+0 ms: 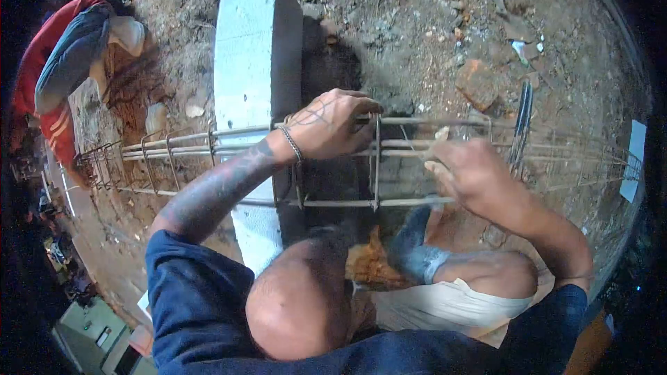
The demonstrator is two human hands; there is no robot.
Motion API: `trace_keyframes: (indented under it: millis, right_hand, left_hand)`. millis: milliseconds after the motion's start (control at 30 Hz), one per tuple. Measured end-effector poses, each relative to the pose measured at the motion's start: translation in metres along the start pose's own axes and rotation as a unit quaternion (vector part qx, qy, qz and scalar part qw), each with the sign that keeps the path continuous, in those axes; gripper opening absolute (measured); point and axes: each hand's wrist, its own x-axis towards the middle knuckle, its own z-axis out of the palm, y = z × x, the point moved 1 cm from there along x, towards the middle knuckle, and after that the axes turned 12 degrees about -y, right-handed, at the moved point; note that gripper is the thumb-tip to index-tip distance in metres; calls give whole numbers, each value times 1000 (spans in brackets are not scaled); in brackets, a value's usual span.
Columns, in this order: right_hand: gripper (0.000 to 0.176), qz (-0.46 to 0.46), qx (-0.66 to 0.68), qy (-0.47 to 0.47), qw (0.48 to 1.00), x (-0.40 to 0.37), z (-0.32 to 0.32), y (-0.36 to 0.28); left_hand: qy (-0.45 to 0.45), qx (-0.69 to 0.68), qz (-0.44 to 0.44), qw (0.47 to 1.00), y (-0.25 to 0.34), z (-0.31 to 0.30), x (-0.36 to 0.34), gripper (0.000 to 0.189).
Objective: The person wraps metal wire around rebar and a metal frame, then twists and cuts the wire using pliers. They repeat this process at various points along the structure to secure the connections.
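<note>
A long cage of steel bars with square stirrups runs across the view, over a pale rectangular block. My left hand, with a bracelet at the wrist, reaches over the cage's upper bars beside a stirrup; its fingers curl down there and what they hold is hidden. To the right, my right hand is closed at the bars, blurred by motion, and something small and pale shows at its fingertips. A bundle of dark thin wires lies across the cage right of that hand.
At the far left a person in red bends near the cage's end. Reddish stones and rubble lie on the dirt ground. My bent knees are just below the cage. A white sheet is at the far right.
</note>
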Motion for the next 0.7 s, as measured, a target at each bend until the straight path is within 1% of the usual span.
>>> trace_keyframes:
  millis: [67, 100, 133, 167, 200, 233, 267, 333, 367, 400, 467, 500, 533, 567, 600, 667, 700]
  right_hand:
    - [13, 100, -21, -50, 994, 3, 8, 0]
    - [13, 99, -34, -42, 994, 2, 6, -5]
    - [12, 98, -41, -44, 993, 1, 4, -11]
    - [12, 97, -49, -48, 993, 1, 1, -16]
    - [12, 96, -57, -53, 992, 0, -2, -20]
    - [11, 65, -45, -16, 997, -3, -3, -20]
    - [11, 63, -54, -12, 996, -1, -3, -16]
    - [12, 75, -25, -58, 995, 8, -6, -8]
    - [13, 97, -9, -57, 994, 10, -10, -11]
    - [13, 98, -5, -50, 994, 15, -8, -8]
    - [14, 110, -2, -13, 994, 23, -2, -1]
    - [15, 153, -3, 20, 988, 26, 1, -8]
    - [15, 156, -1, 22, 987, 30, 6, -14]
    - [14, 180, -25, 29, 983, 35, 11, -19]
    - [13, 203, -50, 34, 977, 39, 16, -20]
    - [13, 211, -70, 38, 974, 42, 28, -17]
    - [11, 185, -97, 78, 975, 42, 31, -19]
  left_hand:
    - [39, -5, -36, 999, 7, -1, -4, 36]
    - [43, -52, -27, 997, -15, 9, 3, 38]
    - [52, -42, -19, 998, -11, -2, 6, 38]
    - [-48, -88, -63, 993, -7, -10, 9, 38]
    - [-147, -132, -106, 975, -4, -17, 11, 37]
    - [-130, -36, -45, 990, -10, -10, 14, 35]
    - [-123, -30, -42, 991, -19, -5, 18, 35]
    - [-166, -36, -52, 984, -5, -10, 22, 34]
    - [-133, -7, -47, 990, -39, 8, 31, 35]
    - [-139, -2, -47, 989, -42, 7, 33, 35]
    - [-179, -40, -10, 983, -45, 8, 40, 32]
    - [-184, -37, -8, 982, -34, 4, 39, 32]
    - [-165, -143, -109, 970, -14, -3, 33, 30]
    - [-142, -247, -208, 936, -3, -7, 29, 28]
    - [-144, -248, -208, 935, -1, -9, 30, 28]
    - [-160, -186, -194, 950, 0, -13, 32, 25]
    - [-143, -205, -227, 941, 6, -18, 33, 26]
